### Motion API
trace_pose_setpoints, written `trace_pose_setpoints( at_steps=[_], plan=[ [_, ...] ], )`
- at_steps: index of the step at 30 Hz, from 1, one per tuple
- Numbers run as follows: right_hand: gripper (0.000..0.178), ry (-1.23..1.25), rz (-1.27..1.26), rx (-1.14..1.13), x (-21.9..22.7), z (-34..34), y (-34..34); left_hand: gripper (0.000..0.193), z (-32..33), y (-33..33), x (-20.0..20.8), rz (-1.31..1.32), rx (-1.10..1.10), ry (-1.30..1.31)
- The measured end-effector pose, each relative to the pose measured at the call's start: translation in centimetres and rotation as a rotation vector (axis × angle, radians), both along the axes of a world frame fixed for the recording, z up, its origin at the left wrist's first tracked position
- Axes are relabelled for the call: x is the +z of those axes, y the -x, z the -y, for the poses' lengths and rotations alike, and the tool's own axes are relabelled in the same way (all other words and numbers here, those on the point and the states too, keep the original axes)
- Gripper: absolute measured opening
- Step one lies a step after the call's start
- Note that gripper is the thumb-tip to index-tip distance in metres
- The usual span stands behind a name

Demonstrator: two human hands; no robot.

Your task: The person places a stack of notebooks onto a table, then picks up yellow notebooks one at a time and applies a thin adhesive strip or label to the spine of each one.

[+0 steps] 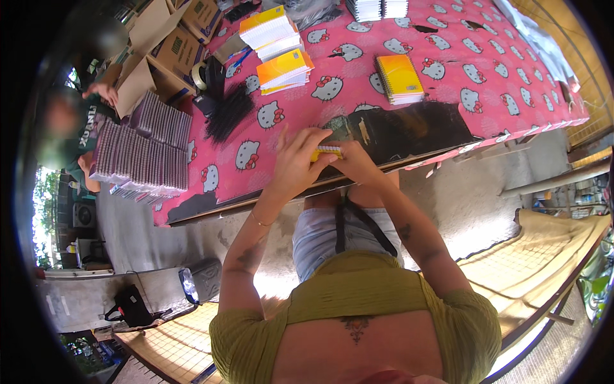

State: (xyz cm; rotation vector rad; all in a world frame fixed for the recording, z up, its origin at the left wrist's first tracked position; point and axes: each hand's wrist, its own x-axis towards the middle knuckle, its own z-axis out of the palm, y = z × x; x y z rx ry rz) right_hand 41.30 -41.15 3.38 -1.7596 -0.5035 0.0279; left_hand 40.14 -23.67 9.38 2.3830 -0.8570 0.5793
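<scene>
- yellow-covered notebook (327, 153), small: held between both hands above the near edge of the table, edge toward the viewer, with a white ridged strip along its upper side; whether this is the binding or the page edges cannot be told.
- left hand (295, 161): grasping the notebook's left end, fingers bent over the far side, thumb on the near side.
- right hand (355, 162): fingers curled on the notebook's right end; the fingertips are partly hidden.
- table (345, 89): pink covering printed with white cat faces.
- black patch (416, 131), worn: along the table's near edge, just beyond the right hand.
- spiral notebooks (400, 77), yellow-orange covers, dark coils at left: one stack, beyond the right hand.
- black binding coils (229, 116), loose heap: left of the hands, apart from them.
- purple-grey spiral notebooks (141, 150): several tight rows at the table's left end.
- orange-covered pads (286, 70): two neighbouring stacks, beyond the left hand.
- tape roll (199, 75), tan: near the coils, beside the cartons.
- cardboard cartons (176, 56), open flaps: far left.
- co-worker's hand (103, 93): by the cartons; its grip cannot be told.
- white paper stacks (377, 9): far edge of view, cut off by the rim.
</scene>
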Motion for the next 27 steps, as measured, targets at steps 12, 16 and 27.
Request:
trace_pose_setpoints(
  at_steps=[12, 16, 27],
  plan=[
    [0.026, -0.354, -0.135, 0.042, 1.7, 4.0, 1.6, 0.018, -0.3, -0.8, -1.0, 0.136, -0.093, 0.034],
    [0.016, -0.096, -0.125, -0.021, 3.3, 4.1, 1.2, 0.02, -0.9, -1.3, -1.5, 0.159, -0.132, 0.051],
    [0.008, 0.022, -0.027, 0.117, 3.9, 3.8, -0.6, 0.022, -1.9, -1.4, -1.8, 0.126, -0.151, 0.118]
  ],
)
